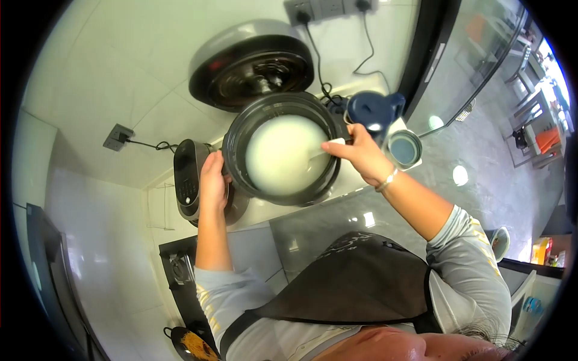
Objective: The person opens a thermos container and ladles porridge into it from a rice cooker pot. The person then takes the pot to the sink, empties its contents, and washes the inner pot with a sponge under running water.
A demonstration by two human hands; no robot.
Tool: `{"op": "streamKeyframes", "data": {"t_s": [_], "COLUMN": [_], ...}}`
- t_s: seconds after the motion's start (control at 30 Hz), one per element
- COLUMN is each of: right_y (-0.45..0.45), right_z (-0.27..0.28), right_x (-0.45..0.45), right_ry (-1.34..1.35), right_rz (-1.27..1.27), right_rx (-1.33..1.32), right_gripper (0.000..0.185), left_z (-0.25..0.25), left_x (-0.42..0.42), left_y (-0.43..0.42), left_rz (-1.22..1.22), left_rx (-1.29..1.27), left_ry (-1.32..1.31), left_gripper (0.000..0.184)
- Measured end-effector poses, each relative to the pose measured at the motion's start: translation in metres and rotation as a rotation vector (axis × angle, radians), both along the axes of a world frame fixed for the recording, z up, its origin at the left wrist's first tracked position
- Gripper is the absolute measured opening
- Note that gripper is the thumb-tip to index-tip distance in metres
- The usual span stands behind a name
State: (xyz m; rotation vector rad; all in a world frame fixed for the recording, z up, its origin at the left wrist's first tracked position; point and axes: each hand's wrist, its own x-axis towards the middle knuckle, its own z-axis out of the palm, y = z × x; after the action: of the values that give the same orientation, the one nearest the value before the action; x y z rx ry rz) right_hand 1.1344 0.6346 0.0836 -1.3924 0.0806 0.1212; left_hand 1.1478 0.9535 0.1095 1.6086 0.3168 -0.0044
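A dark inner pot (232, 144) holds cloudy white liquid (283, 153) and is held up in front of the cooker. My left hand (213, 183) grips the pot's left side. On the right side, my right hand (360, 153) grips the pot's handle, with the thumb on a pale utensil end (337, 142) at the rim; the rest of that utensil runs into the liquid. Behind the pot stands the cooker's raised round lid (253, 66), its dark inside facing out. The cooker's body is mostly hidden beneath the pot.
A blue kettle (368, 111) and a round glass container (404, 149) stand right of the pot. A dark appliance (188, 180) stands at the left, its cord running to a wall socket (118, 138). A stove (177, 265) and a pan with orange food (195, 346) are lower left.
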Motion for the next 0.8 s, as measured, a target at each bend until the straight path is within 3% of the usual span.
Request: {"op": "streamKeyframes", "data": {"t_s": [0.03, 0.13, 0.27, 0.37, 0.43, 0.5, 0.57, 0.63, 0.8], "right_y": [-0.008, -0.035, -0.079, -0.12, -0.154, -0.19, -0.236, -0.278, -0.376], "right_z": [0.014, 0.051, 0.013, -0.003, -0.032, -0.055, -0.021, -0.044, -0.057], "right_x": [-0.013, -0.052, -0.102, -0.157, -0.201, -0.25, -0.31, -0.362, -0.525], "right_ry": [0.039, 0.096, 0.112, 0.095, 0.126, 0.123, 0.181, 0.198, 0.224], "right_rz": [0.053, 0.104, -0.097, -0.211, -0.322, -0.43, -0.49, -0.662, -0.956], "right_rx": [0.035, 0.062, -0.032, 0.091, -0.026, -0.125, -0.105, -0.257, -0.107], "right_gripper": [0.056, 0.051, 0.044, 0.043, 0.042, 0.043, 0.048, 0.047, 0.045], "left_z": [0.01, 0.019, 0.017, 0.001, -0.006, -0.014, -0.029, -0.052, -0.07], "left_x": [-0.011, -0.038, -0.072, -0.098, -0.117, -0.138, -0.156, -0.167, -0.26], "left_y": [-0.009, -0.031, -0.079, -0.124, -0.163, -0.214, -0.265, -0.322, -0.506], "left_rz": [-0.011, -0.031, -0.113, -0.188, -0.319, -0.437, -0.552, -0.785, -1.062], "left_rx": [-0.013, 0.018, 0.022, 0.058, 0.101, 0.136, 0.048, 0.002, -0.116], "left_ry": [0.001, 0.013, -0.013, -0.108, -0.131, -0.131, 0.024, -0.053, 0.15], "left_gripper": [0.024, 0.024, 0.02, 0.018, 0.018, 0.018, 0.017, 0.017, 0.017]}}
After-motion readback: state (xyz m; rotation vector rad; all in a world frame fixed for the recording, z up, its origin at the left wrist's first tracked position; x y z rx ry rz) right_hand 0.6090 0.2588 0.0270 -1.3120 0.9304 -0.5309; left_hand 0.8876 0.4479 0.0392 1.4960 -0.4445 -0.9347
